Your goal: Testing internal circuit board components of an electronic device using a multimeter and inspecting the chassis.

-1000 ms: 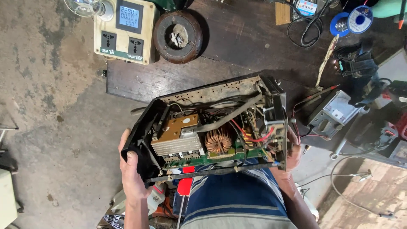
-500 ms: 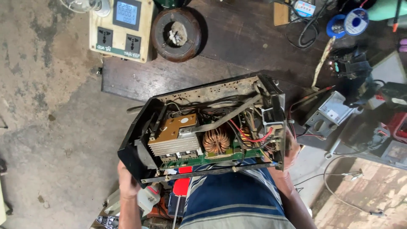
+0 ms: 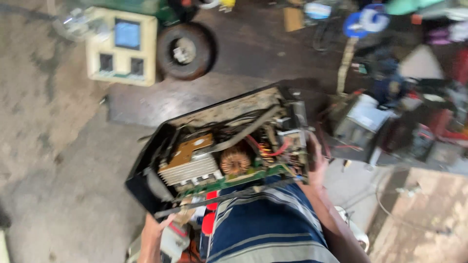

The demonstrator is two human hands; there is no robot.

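Opened electronics chassis point(image 3: 219, 151), black case, cover off; held tilted above floor, near edge against striped shirt point(image 3: 265, 229). Inside: copper toroid coil point(image 3: 235, 161), finned heat sink point(image 3: 191, 170), green circuit board point(image 3: 229, 181) along near side.
Right hand point(image 3: 316, 163): fingers curled closed round chassis right end, gripping.
Left hand point(image 3: 153, 233): under lower-left corner, touching; finger spread blurred, cannot tell.
Beyond far edge: dark wood board point(image 3: 195, 100), cream meter box w/ sockets point(image 3: 122, 46), small black wheel point(image 3: 186, 50).
Right side: crowded w/ grey metal box point(image 3: 363, 126), wires, tools.
Left: open concrete floor point(image 3: 53, 146).
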